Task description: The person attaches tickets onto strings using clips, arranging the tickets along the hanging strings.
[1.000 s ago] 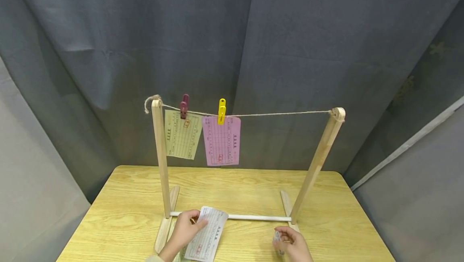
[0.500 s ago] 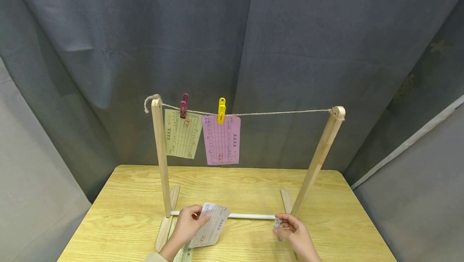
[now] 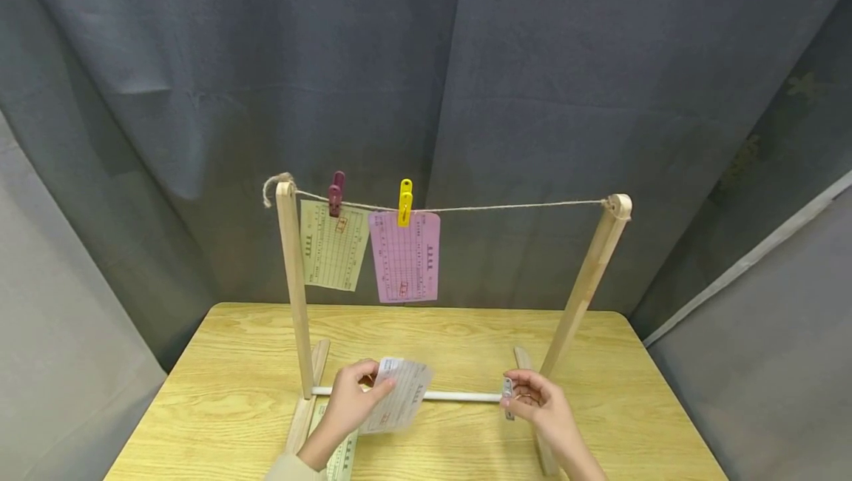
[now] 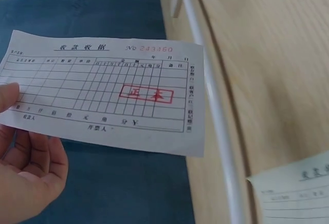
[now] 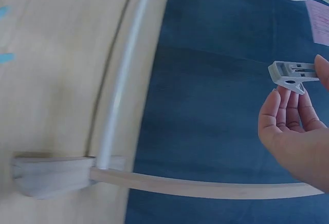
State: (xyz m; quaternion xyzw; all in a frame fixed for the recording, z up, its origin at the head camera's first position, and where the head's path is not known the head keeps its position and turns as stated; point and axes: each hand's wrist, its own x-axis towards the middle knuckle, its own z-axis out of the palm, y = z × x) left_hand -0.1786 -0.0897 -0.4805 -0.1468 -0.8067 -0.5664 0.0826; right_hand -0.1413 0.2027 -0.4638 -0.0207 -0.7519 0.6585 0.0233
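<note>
My left hand (image 3: 353, 399) pinches a white receipt slip (image 3: 404, 396) by one edge, thumb on its face. In the left wrist view the slip (image 4: 97, 88) shows a printed grid and a red stamp. Between thumb and fingers, my right hand (image 3: 544, 411) pinches a grey clothespin (image 3: 508, 398), also plain in the right wrist view. Both hands are in front of a twine line (image 3: 512, 207), lower than it. From the twine hang a yellowish receipt (image 3: 333, 251) under a maroon clothespin (image 3: 336, 194) and a pink receipt (image 3: 404, 263) under a yellow clothespin (image 3: 405, 203).
Two wooden posts (image 3: 589, 281) hold the twine, joined low down by a white rod (image 3: 462, 397). A pale green receipt (image 3: 342, 459) lies on the wooden table (image 3: 220, 392) by the left foot. Blue bits (image 5: 6, 58) show at the right wrist view's edge. Grey curtains (image 3: 566, 59) stand behind.
Both hands have risen and moved slightly away from the table's near side. The white slip has tilted as it came up, uncovering more of the green receipt below. The hanging receipts stay put.
</note>
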